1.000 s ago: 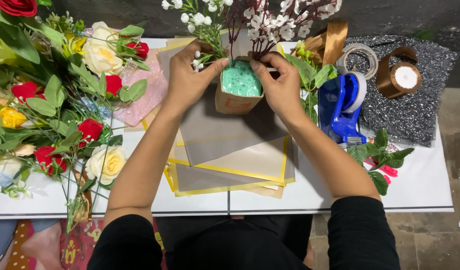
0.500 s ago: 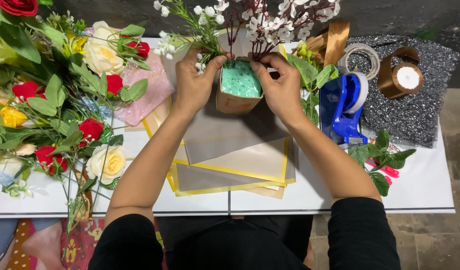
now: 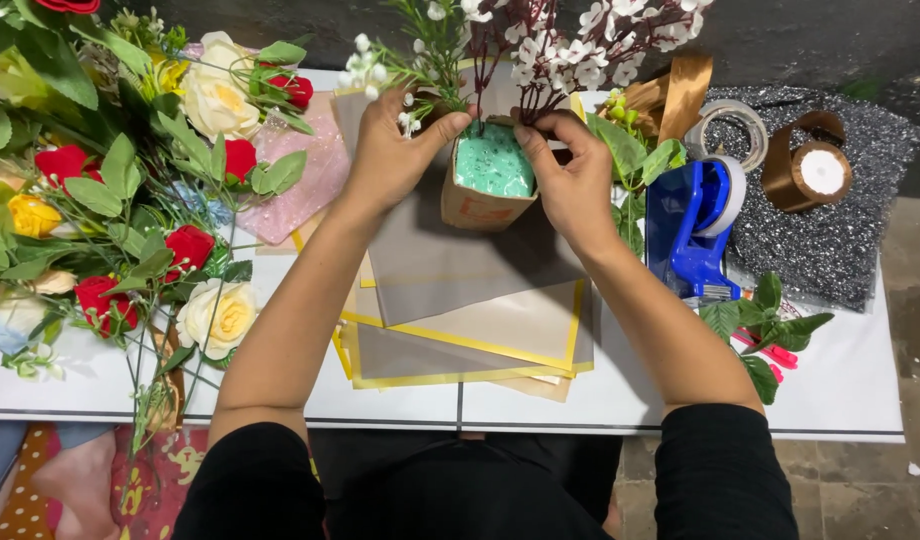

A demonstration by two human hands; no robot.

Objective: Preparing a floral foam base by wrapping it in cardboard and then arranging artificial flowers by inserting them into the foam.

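A: Where was the small brown cardboard box (image 3: 485, 200) with green floral foam (image 3: 493, 160)?

B: On the grey and yellow-edged wrapping sheets (image 3: 460, 310), left of the blue tape dispenser (image 3: 692, 230).

A: Grip?

B: Left hand (image 3: 395, 155) clamped on the box's left rim. Right hand (image 3: 570, 175) fingers pinched on white-blossom dark stems (image 3: 540, 70) at the box's far edge.

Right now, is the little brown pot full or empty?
Full: the brown pot is packed to its rim with green foam, with flower stems stuck in it.
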